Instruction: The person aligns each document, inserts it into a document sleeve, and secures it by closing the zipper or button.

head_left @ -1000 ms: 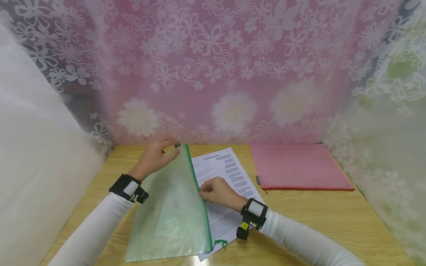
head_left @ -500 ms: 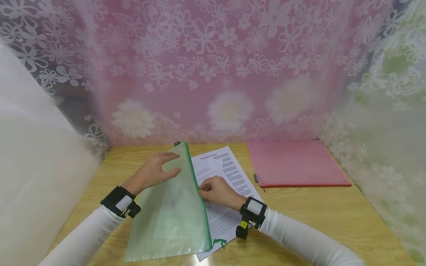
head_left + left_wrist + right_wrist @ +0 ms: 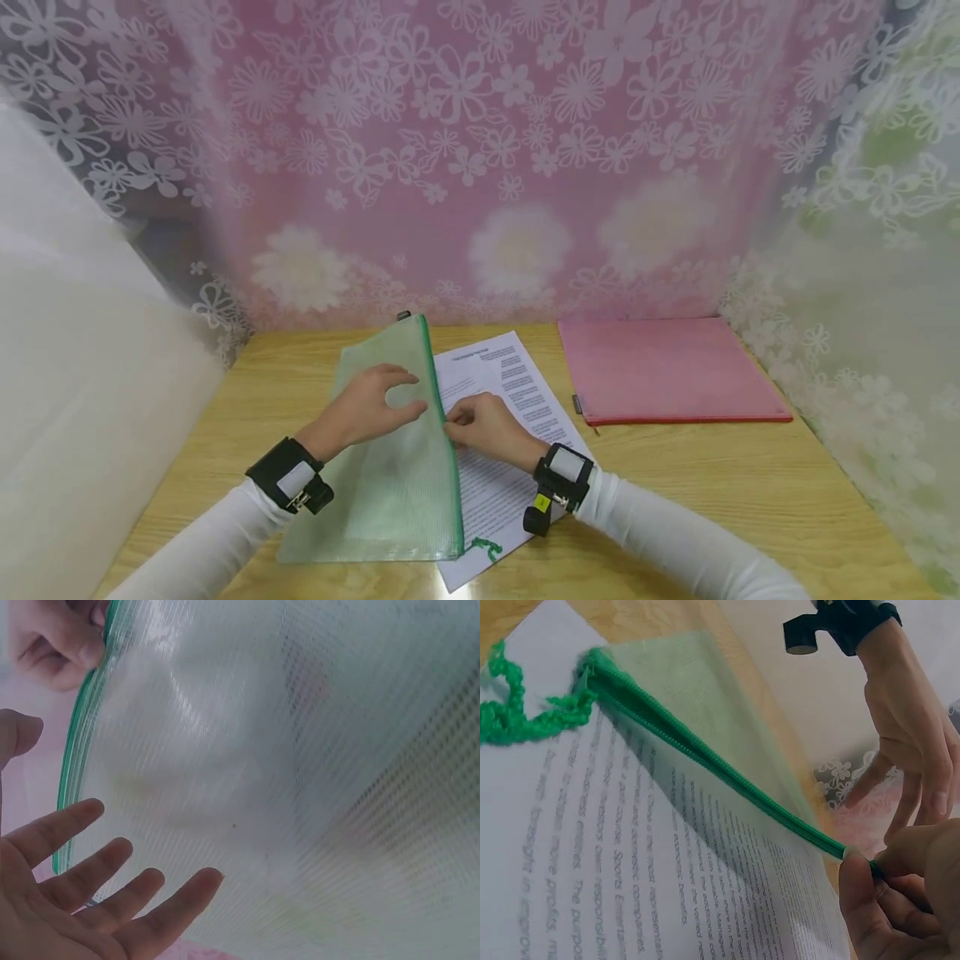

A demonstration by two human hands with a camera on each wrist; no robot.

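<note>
A translucent green zipper pouch (image 3: pixel 390 500) stands partly raised off the table, its green zipper edge (image 3: pixel 705 754) facing right. My right hand (image 3: pixel 491 429) pinches that zipper edge near its middle between thumb and fingers. Over the pouch's left face is my left hand (image 3: pixel 371 408), fingers spread and holding nothing; in the left wrist view its fingers (image 3: pixel 120 862) lie close to the ribbed plastic. Printed paper sheets (image 3: pixel 540 400) lie on the table under and to the right of the pouch. A green cord (image 3: pixel 536 712) hangs at the zipper's near end.
A pink zipper pouch (image 3: pixel 675 371) with a red zipper lies flat at the back right of the wooden table (image 3: pixel 712 492). Behind the table hangs a pink flowered curtain (image 3: pixel 480 167), with pale sheets at both sides.
My left hand has let go of the pouch's far corner and moved nearer along its face. The pouch's near edge has lifted, while my right hand keeps its pinch on the zipper edge.
</note>
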